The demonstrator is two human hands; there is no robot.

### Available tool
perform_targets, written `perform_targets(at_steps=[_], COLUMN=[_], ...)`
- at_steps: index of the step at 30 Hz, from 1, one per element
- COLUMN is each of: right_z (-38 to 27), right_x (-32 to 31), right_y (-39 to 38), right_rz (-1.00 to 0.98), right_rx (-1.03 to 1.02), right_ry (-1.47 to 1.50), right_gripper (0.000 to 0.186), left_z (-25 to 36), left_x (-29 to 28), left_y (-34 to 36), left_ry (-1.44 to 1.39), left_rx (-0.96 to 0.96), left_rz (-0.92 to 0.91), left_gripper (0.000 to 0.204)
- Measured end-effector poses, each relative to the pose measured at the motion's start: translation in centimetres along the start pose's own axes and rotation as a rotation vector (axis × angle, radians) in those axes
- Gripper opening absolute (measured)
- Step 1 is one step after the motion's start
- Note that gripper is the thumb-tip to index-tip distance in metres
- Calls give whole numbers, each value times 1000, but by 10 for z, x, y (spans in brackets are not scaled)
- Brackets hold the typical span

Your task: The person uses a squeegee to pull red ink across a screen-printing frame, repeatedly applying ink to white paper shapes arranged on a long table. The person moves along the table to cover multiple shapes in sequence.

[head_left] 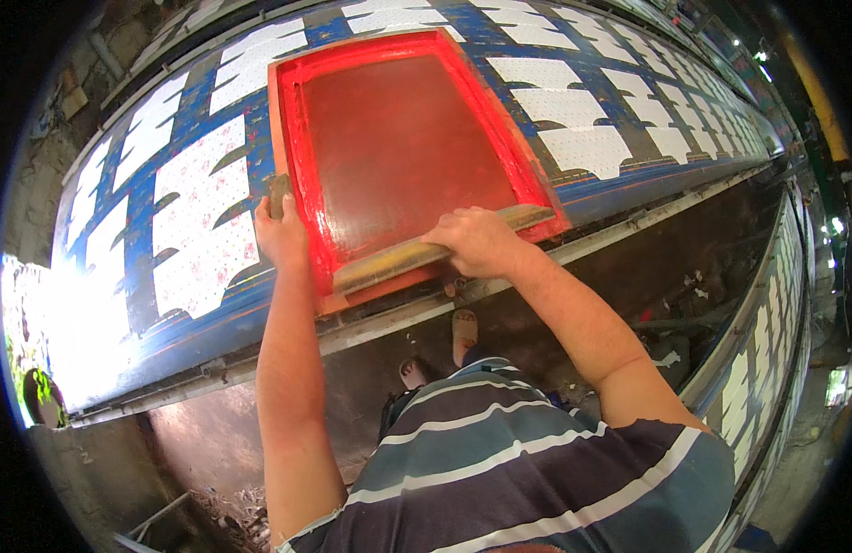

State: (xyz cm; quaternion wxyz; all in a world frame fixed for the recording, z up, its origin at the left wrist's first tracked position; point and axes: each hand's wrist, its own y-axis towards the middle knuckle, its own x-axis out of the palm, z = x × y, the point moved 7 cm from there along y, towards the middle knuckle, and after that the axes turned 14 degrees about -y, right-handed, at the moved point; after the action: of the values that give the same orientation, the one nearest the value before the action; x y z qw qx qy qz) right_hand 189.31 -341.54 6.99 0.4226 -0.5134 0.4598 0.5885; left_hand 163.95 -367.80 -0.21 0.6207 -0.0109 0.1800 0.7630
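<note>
A screen printing frame (287,120) with red ink smeared along its borders lies on a long blue table (225,324). Its mesh (398,138) looks dark red and wet. At the frame's near end a long wooden squeegee (381,265) rests crosswise, slightly tilted. My right hand (481,241) grips the squeegee from above, right of its middle. My left hand (284,232) is closed on a small brown handle (278,195) at the frame's left side; the palm side is hidden.
White cut fabric pieces (205,217) lie in rows along the table, those on the left with small red prints. More pieces (582,147) lie to the right. A metal rail (352,339) edges the table. Another table (753,369) with pieces stands behind me at right.
</note>
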Motion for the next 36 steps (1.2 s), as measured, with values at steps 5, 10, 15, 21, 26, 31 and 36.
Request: perform_targets(at_steps=[5, 10, 15, 21, 26, 31, 36], right_z=[-12, 5, 115, 223, 244, 241, 243], right_x=[-4, -4, -8, 5, 41, 40, 37], right_y=[-23, -38, -76, -107, -106, -95, -94], right_rz=[104, 147, 346, 349, 115, 235, 205], right_rx=[-30, -87, 171, 669, 851, 806, 855], right_ry=[63, 243, 298, 212, 428, 301, 404], right_gripper=[61, 56, 36, 53, 71, 68, 58], left_z=[4, 3, 11, 19, 7, 3, -6], left_x=[0, 0, 2, 3, 2, 3, 1], left_y=[0, 2, -4, -1, 4, 4, 3], left_ry=[213, 229, 154, 292, 237, 119, 53], left_rx=[-49, -128, -123, -138, -204, -204, -241], left_rz=[-51, -89, -35, -17, -14, -25, -30], left_gripper=[71, 55, 45, 45, 45, 37, 31])
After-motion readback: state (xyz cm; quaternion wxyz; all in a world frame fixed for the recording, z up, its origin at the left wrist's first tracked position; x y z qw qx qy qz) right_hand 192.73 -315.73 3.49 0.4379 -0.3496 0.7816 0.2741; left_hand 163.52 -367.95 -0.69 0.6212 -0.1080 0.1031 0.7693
